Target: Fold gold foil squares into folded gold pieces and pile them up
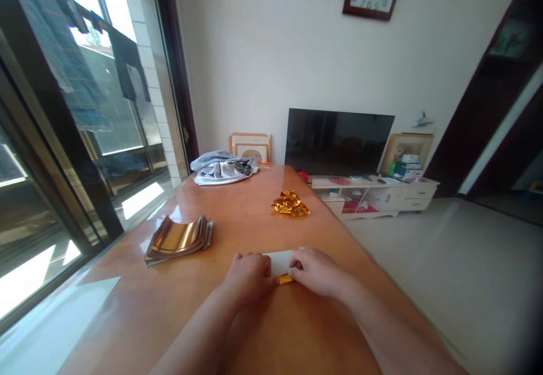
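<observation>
Left hand [250, 272] and right hand [317, 270] are working side by side over the wooden table [144, 307], a small gap between them, and both are gripping the pale sheet [280, 262]: the left at its left end, the right at its right end. A gold strip [285, 279] is showing along the sheet's near edge, so the step looks like folding or rolling; the hands are hiding too much to tell which. Done well, both hands are pulling evenly, keeping the strip parallel to the far edge and pressing from the middle outward, so that neither end is running ahead. Such thin stock is probably taking a lasting crease wherever it bends, so a light pinch is serving better than a squeeze. Beyond, a stack of gold sheets [180, 236] is lying curled to the left, and a pile of gold pieces [291, 203] is resting farther off, both well apart from the hands.
</observation>
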Tool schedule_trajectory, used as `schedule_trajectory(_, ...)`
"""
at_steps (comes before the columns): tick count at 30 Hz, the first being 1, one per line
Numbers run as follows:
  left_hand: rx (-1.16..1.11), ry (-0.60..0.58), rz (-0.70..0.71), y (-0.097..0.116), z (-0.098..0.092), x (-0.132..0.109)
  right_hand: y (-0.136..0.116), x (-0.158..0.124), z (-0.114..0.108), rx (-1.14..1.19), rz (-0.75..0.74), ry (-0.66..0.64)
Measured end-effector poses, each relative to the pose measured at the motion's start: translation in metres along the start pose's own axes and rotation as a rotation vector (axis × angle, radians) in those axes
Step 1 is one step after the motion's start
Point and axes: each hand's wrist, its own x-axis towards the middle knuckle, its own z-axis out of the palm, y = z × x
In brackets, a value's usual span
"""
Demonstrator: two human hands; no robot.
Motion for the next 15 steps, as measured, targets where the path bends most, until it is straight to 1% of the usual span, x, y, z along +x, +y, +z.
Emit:
schedule_trajectory(4, 0.002, -0.006, 0.008, 0.001, -0.001, -0.001, 0.015, -0.001, 0.007, 0.171, -0.025, -0.048)
schedule_trajectory(7, 0.017, 0.007, 0.019, 0.002, -0.004, -0.001, 0.024, -0.001, 0.01, 0.234, -0.027, -0.041)
schedule_trajectory(11, 0.036, 0.01, 0.037, 0.006, -0.008, 0.0, 0.027, 0.0, 0.012, 0.271, -0.023, -0.047)
schedule_trajectory(15, 0.025, 0.008, 0.104, 0.011, -0.011, 0.0, 0.026, -0.002, 0.012, 0.371, 0.045, -0.077)
